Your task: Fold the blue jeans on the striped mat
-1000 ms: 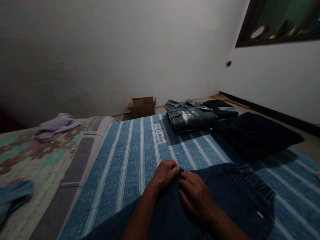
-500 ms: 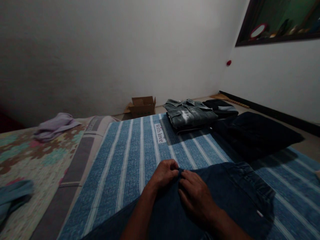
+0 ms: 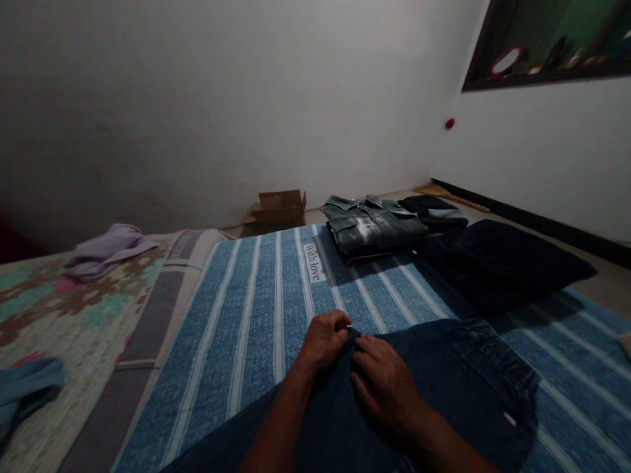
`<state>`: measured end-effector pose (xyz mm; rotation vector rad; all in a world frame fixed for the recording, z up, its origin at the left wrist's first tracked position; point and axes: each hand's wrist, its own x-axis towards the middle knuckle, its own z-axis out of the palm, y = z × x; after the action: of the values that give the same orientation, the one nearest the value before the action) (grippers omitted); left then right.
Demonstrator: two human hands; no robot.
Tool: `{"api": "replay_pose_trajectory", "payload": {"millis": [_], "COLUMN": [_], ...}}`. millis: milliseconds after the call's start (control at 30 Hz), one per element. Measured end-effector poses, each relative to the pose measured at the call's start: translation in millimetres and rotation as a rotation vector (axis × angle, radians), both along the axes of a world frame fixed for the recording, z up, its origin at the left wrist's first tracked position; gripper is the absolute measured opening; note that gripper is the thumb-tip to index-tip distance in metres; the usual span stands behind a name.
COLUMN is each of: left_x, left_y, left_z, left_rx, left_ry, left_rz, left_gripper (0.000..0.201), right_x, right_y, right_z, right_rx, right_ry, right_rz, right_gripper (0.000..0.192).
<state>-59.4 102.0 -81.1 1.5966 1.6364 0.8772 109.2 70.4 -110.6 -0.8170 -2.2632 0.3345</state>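
A dark blue denim garment [image 3: 458, 381] lies spread on the blue striped sheet [image 3: 261, 315] in front of me. My left hand [image 3: 323, 341] pinches the garment's upper edge with curled fingers. My right hand [image 3: 387, 387] rests on the cloth right beside it, its fingertips at the same edge. Both forearms reach in from the bottom of the view.
A folded grey denim shirt [image 3: 372, 225] and a dark folded garment [image 3: 436, 211] lie at the sheet's far end, next to a dark pillow [image 3: 503, 259]. A cardboard box [image 3: 280, 207] stands by the wall. A lilac cloth [image 3: 108, 246] and a blue cloth [image 3: 27, 387] lie on the patterned mat at left.
Both hands stay at the garment's upper edge with only slight finger movement. The view has shifted a little.
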Motion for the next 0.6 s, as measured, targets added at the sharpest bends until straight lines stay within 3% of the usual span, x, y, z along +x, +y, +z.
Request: {"api": "replay_pose_trajectory", "payload": {"millis": [133, 400, 600], "left_x": [-1.3, -7.3, -3.5], "left_y": [0.8, -0.4, 1.0], "left_z": [-3.2, 3.4, 3.7], "left_rx": [-0.007, -0.165, -0.135], "left_ry": [-0.005, -0.066, 0.122], "left_rz": [0.000, -0.140, -0.109], "left_gripper": [0.016, 0.016, 0.020], "right_x": [-0.4, -0.3, -0.8], "right_y": [-0.5, 0.2, 0.0], "right_z": [0.8, 0.7, -0.5], "right_rx": [-0.001, -0.012, -0.009], "right_ry": [-0.004, -0.008, -0.015], "right_rz": [-0.007, 0.005, -0.010], "right_gripper": [0.015, 0.015, 0.014]}}
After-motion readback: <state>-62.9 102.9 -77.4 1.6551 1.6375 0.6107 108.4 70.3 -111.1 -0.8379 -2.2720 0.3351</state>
